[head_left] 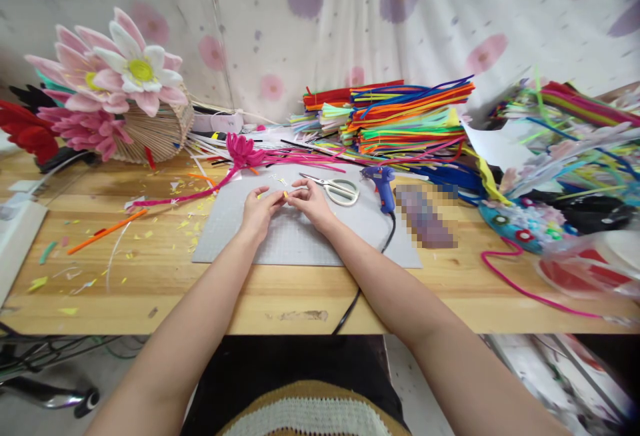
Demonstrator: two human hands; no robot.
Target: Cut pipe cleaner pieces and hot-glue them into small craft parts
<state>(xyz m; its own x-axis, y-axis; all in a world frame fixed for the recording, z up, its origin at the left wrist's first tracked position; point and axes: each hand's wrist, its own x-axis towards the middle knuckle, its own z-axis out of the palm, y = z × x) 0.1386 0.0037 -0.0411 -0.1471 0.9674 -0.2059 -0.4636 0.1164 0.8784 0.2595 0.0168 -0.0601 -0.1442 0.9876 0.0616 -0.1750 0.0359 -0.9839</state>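
Over the grey cutting mat [310,249], my left hand [259,213] and my right hand [314,205] meet at their fingertips. Between them is a small yellow-orange piece [285,194], pinched by both hands; most of it is hidden by the fingers, and its kind is too small to tell. Scissors with pale handles [343,191] lie just beyond my right hand. To the right of them a blue glue gun [384,188] rests on the mat, its black cord running to the table's front edge. Behind my left hand lies a magenta pipe-cleaner flower [243,151] with a long stem.
Bundles of coloured pipe cleaners [405,116] are piled at the back. Pink and white fuzzy flowers [137,71] stand in a woven basket [160,131] at left. An orange stick [106,231] and yellow scraps litter the left side. A blurred-out object [427,217] lies right of the mat.
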